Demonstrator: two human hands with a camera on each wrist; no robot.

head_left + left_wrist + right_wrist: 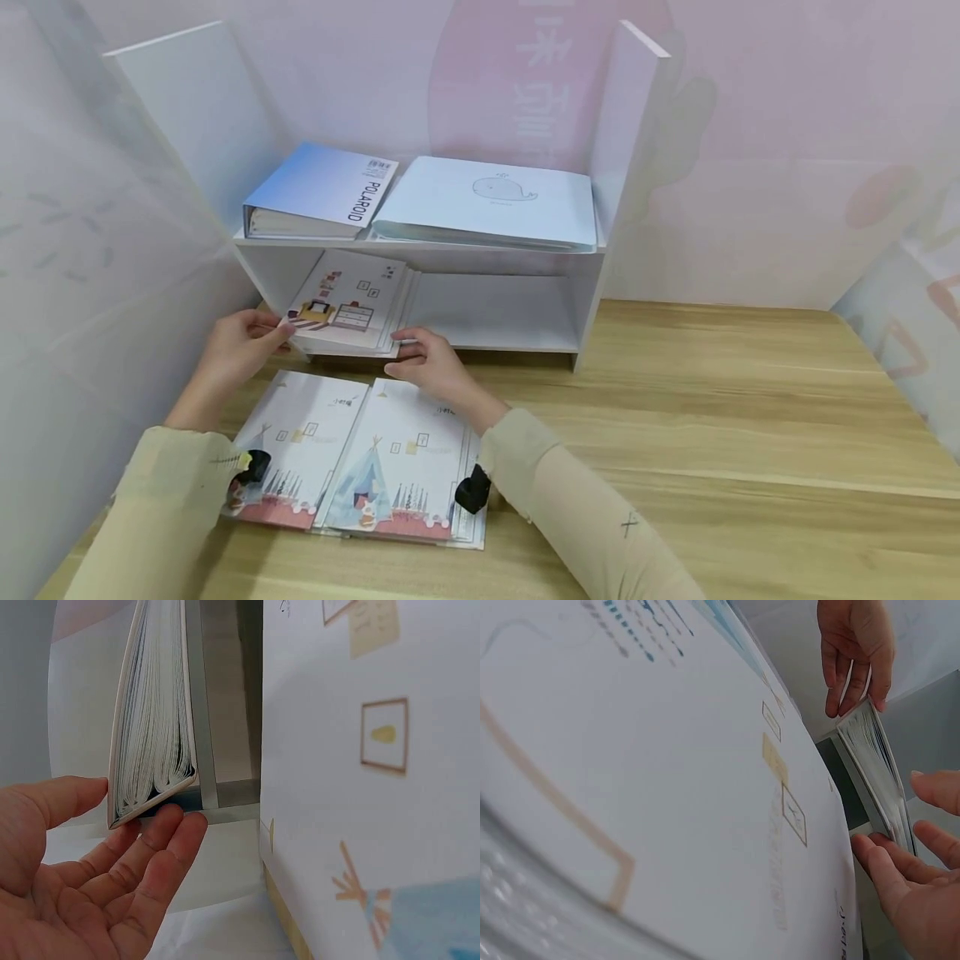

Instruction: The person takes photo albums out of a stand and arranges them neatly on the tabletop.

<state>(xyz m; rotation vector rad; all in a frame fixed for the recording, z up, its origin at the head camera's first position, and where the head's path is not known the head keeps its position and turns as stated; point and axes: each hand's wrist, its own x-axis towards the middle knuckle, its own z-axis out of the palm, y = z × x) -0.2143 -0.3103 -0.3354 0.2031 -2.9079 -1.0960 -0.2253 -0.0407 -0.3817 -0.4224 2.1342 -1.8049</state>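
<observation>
A white photo album (341, 304), its cover printed with a yellow armchair and drawers, lies flat in the left of the lower shelf compartment, page edges toward me. At its left front corner, my left hand (243, 346) pinches it, thumb on the cover and fingers beneath, as the left wrist view shows. My right hand (435, 367) is at the right front corner. In the right wrist view its fingers (889, 866) touch the album's edge from below while the thumb stands apart. Two tent-printed albums (397, 467) lie side by side on the table before the shelf.
The white shelf unit (577, 300) stands against the back, its side panels rising high on both sides. On its upper board lie a blue POLAROID album (322, 183) and a pale whale-printed album (487, 200). The wooden table (712, 433) extends to the right.
</observation>
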